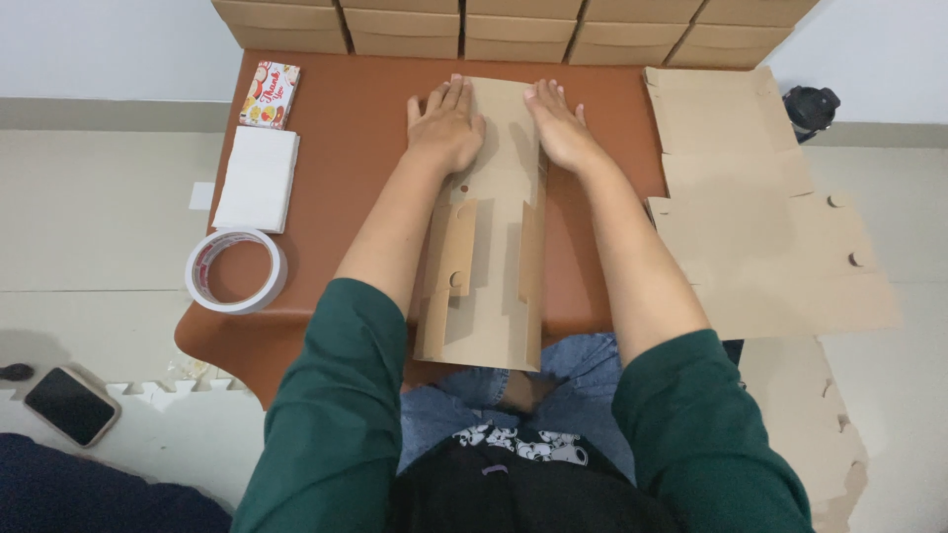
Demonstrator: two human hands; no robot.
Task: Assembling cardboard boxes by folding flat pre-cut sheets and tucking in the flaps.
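While the folded cardboard blank [491,237] is lying lengthwise down the middle of the brown tabletop [346,148], both hands are pressing flat on its far end. The left hand [446,126] is resting on the blank's far left corner, partly on the cardboard and partly over its edge, with its fingers [452,95] stretched out straight and released, gripping nothing. The right hand [561,124] is lying on the blank's far right edge, palm down, its fingers likewise spread and open against the surface. The blank's side flaps are standing slightly raised along its near half, and its near end is hanging over the tabletop edge above the person's jeans. Left of the blank, a roll of clear tape [237,270] is sitting near the tabletop's front corner, a stack of white sheets [257,178] is lying beyond the roll, and a small colourful printed card [270,94] is lying beyond the stack. Right of the blank, a pile of unfolded flat cardboard sheets [770,217] is overlapping the tabletop's edge. Beyond the blank, a row of assembled cardboard boxes [513,30] is lining the far side. Well to the left of the blank, a phone [71,405] is lying on the floor.
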